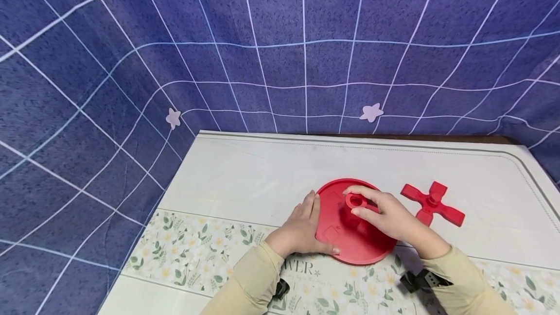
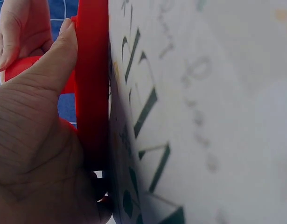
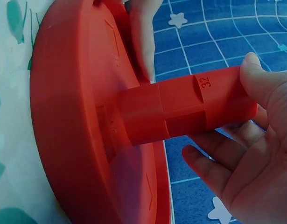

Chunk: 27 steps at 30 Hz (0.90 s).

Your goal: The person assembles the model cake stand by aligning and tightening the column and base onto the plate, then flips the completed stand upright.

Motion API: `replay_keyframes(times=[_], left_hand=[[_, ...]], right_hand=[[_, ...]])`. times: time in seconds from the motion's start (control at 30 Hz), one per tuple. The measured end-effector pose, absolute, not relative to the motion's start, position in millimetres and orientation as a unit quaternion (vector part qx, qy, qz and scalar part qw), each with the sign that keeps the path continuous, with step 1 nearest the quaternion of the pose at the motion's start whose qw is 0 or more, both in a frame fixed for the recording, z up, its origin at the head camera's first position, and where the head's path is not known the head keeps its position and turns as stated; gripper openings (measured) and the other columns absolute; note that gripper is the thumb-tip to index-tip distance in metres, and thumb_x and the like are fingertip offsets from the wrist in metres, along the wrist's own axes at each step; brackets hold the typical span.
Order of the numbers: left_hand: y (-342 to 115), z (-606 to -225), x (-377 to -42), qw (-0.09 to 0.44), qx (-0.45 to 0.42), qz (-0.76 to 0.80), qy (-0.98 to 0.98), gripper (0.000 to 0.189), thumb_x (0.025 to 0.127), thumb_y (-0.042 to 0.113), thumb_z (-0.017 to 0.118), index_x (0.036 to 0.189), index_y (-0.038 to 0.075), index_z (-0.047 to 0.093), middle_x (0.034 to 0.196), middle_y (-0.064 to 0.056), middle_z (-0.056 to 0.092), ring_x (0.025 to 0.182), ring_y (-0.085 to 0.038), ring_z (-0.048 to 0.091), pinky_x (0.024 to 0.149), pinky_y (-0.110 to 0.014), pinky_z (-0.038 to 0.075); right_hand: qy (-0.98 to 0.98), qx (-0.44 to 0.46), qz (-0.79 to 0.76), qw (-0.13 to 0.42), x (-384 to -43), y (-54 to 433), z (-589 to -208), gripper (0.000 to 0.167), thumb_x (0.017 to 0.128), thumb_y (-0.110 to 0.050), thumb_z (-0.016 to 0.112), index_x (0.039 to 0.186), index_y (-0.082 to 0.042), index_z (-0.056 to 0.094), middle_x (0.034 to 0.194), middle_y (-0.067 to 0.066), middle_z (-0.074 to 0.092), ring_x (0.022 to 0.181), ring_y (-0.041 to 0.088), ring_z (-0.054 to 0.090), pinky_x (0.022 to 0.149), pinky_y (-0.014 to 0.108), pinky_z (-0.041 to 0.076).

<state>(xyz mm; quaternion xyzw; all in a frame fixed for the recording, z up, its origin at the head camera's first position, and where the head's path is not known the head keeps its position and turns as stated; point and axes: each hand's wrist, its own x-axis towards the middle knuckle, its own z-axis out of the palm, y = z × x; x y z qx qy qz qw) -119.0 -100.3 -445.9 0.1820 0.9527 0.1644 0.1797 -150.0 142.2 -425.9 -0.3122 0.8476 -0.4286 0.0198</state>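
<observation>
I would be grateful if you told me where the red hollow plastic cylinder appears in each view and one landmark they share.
Head: red hollow plastic cylinder, right of centre in the lower half, held by the right hand.
Left wrist: cylinder, at the upper left, partly hidden by the left hand.
Right wrist: cylinder, from the middle towards the right edge.
Shared landmark: red, round, raised-rim plastic disc.

From where I stood, the right hand [image 1: 389, 215] partly hid the red cylinder [image 1: 348, 216] and one blade of the red cross [image 1: 433, 200]; the worktop's [image 1: 262, 169] small script [image 2: 199, 119] was blurred.
</observation>
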Motion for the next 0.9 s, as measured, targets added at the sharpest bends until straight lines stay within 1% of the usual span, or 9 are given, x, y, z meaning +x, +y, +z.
replay_keyframes(times=[0.1, 0.4, 0.5, 0.63, 0.8, 0.9], left_hand=[[-99.8, -444.4, -118.9, 0.177, 0.183, 0.159, 0.954, 0.128, 0.072, 0.070, 0.071, 0.156, 0.002, 0.002, 0.163, -0.013, -0.003, 0.149, -0.027, 0.005, 0.118, -0.041, 0.018], [-97.9, -444.5, -120.4, 0.175, 0.183, 0.140, 0.957, 0.128, 0.072, 0.069, 0.071, 0.155, 0.000, 0.002, 0.163, -0.014, -0.003, 0.149, -0.026, 0.002, 0.119, -0.039, 0.015], [-97.4, -443.6, -120.2, 0.176, 0.181, 0.143, 0.957, 0.128, 0.072, 0.070, 0.071, 0.156, 0.001, 0.003, 0.163, -0.014, -0.003, 0.149, -0.026, 0.002, 0.119, -0.039, 0.015], [-97.3, -442.8, -119.6, 0.180, 0.180, 0.150, 0.955, 0.128, 0.072, 0.070, 0.071, 0.156, 0.002, 0.003, 0.163, -0.013, -0.003, 0.149, -0.026, 0.003, 0.119, -0.040, 0.016], [-97.9, -442.7, -119.2, 0.179, 0.178, 0.159, 0.954, 0.129, 0.071, 0.071, 0.071, 0.156, 0.002, 0.004, 0.163, -0.013, -0.002, 0.149, -0.027, 0.005, 0.118, -0.041, 0.018], [-98.0, -443.6, -119.2, 0.180, 0.176, 0.163, 0.954, 0.130, 0.070, 0.071, 0.072, 0.156, 0.001, 0.004, 0.163, -0.013, -0.002, 0.149, -0.027, 0.006, 0.118, -0.041, 0.018]], right_hand=[[0.852, -0.311, -0.422, 0.008, -148.9, 141.5, -425.0, 0.044, 0.087, -0.015, 0.074, 0.129, -0.018, 0.061, 0.110, -0.006, 0.066, 0.096, 0.010, 0.060, 0.082, 0.028, 0.053], [0.856, -0.317, -0.408, -0.032, -147.8, 139.5, -424.7, 0.043, 0.085, -0.015, 0.076, 0.126, -0.017, 0.063, 0.107, -0.005, 0.067, 0.090, 0.010, 0.059, 0.078, 0.029, 0.053], [0.858, -0.313, -0.407, -0.037, -147.0, 139.4, -425.4, 0.044, 0.084, -0.014, 0.077, 0.126, -0.017, 0.063, 0.107, -0.005, 0.067, 0.090, 0.011, 0.059, 0.077, 0.029, 0.054], [0.860, -0.299, -0.412, -0.024, -145.9, 140.4, -426.7, 0.046, 0.084, -0.014, 0.077, 0.128, -0.018, 0.062, 0.111, -0.005, 0.067, 0.093, 0.011, 0.059, 0.078, 0.029, 0.054], [0.852, -0.292, -0.434, 0.007, -145.5, 142.4, -426.4, 0.046, 0.087, -0.017, 0.074, 0.131, -0.018, 0.060, 0.116, -0.004, 0.065, 0.099, 0.012, 0.059, 0.085, 0.028, 0.053], [0.840, -0.292, -0.457, 0.020, -144.9, 145.5, -425.2, 0.048, 0.088, -0.016, 0.074, 0.134, -0.016, 0.059, 0.117, -0.002, 0.065, 0.102, 0.014, 0.061, 0.085, 0.028, 0.054]])
